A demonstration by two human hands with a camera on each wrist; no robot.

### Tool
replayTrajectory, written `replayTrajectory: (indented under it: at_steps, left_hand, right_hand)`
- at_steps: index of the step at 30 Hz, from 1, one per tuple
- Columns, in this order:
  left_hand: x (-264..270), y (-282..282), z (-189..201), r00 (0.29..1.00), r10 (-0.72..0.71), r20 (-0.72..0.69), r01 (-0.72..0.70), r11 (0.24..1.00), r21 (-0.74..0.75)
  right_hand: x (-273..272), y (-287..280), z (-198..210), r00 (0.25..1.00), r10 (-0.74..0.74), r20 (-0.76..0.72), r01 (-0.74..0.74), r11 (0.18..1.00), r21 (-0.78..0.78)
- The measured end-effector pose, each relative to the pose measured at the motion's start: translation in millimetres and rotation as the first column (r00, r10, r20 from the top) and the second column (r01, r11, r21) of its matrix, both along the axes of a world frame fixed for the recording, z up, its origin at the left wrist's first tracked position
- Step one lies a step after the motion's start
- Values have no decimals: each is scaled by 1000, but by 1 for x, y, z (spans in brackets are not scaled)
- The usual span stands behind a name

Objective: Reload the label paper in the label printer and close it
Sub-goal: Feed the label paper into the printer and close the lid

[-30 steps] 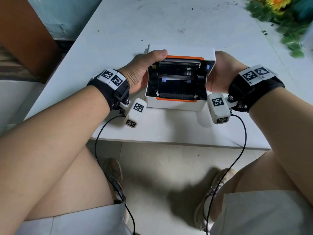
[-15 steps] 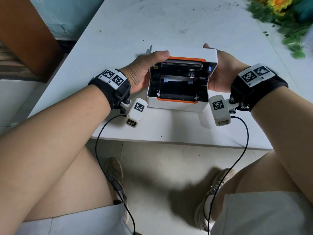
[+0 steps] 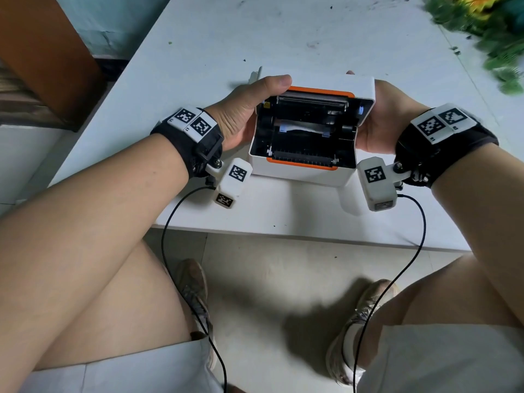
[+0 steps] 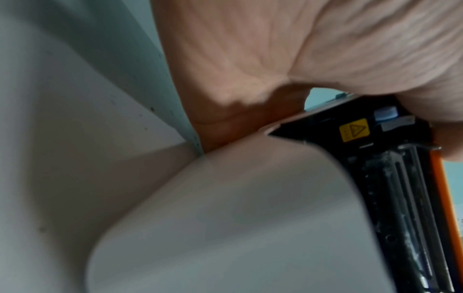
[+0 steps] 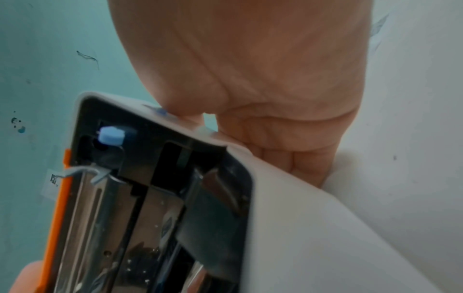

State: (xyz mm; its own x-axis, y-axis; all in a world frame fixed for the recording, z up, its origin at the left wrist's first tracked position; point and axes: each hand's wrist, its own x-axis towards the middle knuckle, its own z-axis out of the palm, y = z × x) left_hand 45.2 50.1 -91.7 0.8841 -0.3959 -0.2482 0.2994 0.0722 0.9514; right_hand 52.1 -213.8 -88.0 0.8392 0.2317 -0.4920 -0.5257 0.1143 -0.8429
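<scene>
Printer: label printer (image 3: 303, 171), hard, light, near table (image 3: 283, 217) front edge.
Hands: left hand (image 3: 241, 112) and right hand (image 3: 380, 120) hold lid (image 3: 365, 89) sides.

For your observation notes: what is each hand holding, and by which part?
Both hold the printer's open lid: left hand at its left end, thumb on top; right hand at its right end.

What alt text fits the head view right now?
Both hands grip the lid of a white printer on a table: left hand and right hand at its sides. The lid is partly raised, showing the black inside.
</scene>
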Motion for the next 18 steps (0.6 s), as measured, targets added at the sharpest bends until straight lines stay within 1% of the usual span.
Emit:
replayTrajectory:
  at_steps: [2, 9, 15, 18]
  left_hand:
    - [1, 0, 0, 1000, -2, 9, 2, 1000, 12]
    - [5, 1, -2, 1000, -13, 6, 13, 1000, 8]
    - [3, 2, -1, 999, -32, 22, 31, 999, 18]
    - [1, 3, 0, 998, -54, 25, 54, 999, 7]
  right_hand:
    - [0, 0, -1, 1000, -4, 6, 4, 1000, -7]
    - [-6, 1, 3, 998, 54, 45, -54, 999, 4]
    - [-7, 1, 6, 999, 44, 29, -45, 999, 17]
    - [-8, 1, 6, 998, 25, 56, -24, 1000, -8]
